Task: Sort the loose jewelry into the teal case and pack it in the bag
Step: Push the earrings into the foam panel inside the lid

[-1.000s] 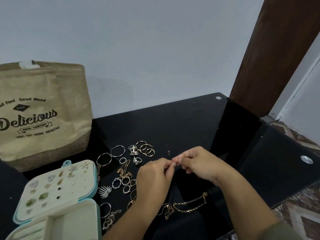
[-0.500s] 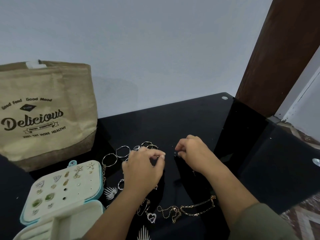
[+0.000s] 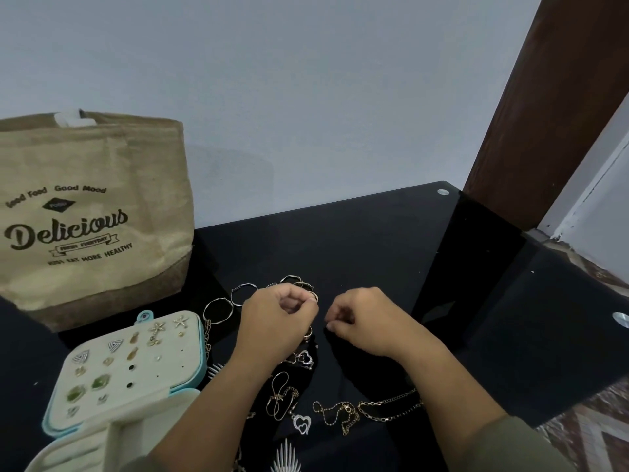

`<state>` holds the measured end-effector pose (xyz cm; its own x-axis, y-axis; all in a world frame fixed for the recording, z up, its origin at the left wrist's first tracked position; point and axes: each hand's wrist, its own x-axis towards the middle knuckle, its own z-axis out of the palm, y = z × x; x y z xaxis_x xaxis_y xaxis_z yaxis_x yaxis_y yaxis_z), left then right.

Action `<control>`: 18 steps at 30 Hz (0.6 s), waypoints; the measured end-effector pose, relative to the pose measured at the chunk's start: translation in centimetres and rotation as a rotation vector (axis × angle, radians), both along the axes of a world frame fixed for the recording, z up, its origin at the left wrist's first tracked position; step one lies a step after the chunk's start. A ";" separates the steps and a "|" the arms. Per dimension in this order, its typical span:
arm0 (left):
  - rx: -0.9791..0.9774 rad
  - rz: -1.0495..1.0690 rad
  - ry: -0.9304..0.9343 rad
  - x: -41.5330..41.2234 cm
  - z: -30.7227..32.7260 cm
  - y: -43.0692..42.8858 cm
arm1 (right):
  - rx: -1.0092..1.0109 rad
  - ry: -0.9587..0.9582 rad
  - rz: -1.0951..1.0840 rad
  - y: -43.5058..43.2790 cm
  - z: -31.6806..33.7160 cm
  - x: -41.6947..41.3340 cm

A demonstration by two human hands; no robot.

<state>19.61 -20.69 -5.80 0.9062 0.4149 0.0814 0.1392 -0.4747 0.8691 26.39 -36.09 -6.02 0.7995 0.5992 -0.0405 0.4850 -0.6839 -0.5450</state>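
Your left hand (image 3: 282, 318) and right hand (image 3: 366, 323) curl into fingertip pinches (contents too tiny to tell) over worktop (image 3: 374, 240) jewelry (image 3: 347, 409), the case (image 3: 170, 367) open alongside for filling, the bag (image 3: 92, 216) behind.

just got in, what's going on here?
A person is sorting jewelry on a black table. Left hand and right hand hover with curled fingers over the loose rings and chains; I cannot tell whether either grip holds a piece. The teal case lies open, earrings pinned inside. The bag stands behind it.
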 end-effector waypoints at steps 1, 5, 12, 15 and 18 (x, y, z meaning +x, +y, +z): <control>0.006 0.005 0.000 0.0 0.0 0.1 | 0.003 0.039 0.042 0.1 0.2 -0.4; 0.032 0.021 0.008 -0.2 0.0 -0.1 | 0.037 0.078 0.124 0.4 -0.1 -1.6; 0.049 -0.001 -0.010 -0.7 0.2 -0.4 | -0.062 -0.061 0.125 1.4 -1.1 -1.8; 0.059 -0.020 -0.008 -1.3 0.3 -0.2 | -0.139 -0.108 0.113 2.0 -1.1 -2.0; 0.104 -0.031 -0.018 -2.5 0.6 0.6 | -0.104 -0.087 0.105 2.5 -0.9 -2.6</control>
<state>17.07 -20.12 -5.15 0.9167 0.3749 0.1385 0.1081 -0.5662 0.8172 23.79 -33.63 -6.88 0.7361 0.6756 -0.0399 0.5988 -0.6777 -0.4268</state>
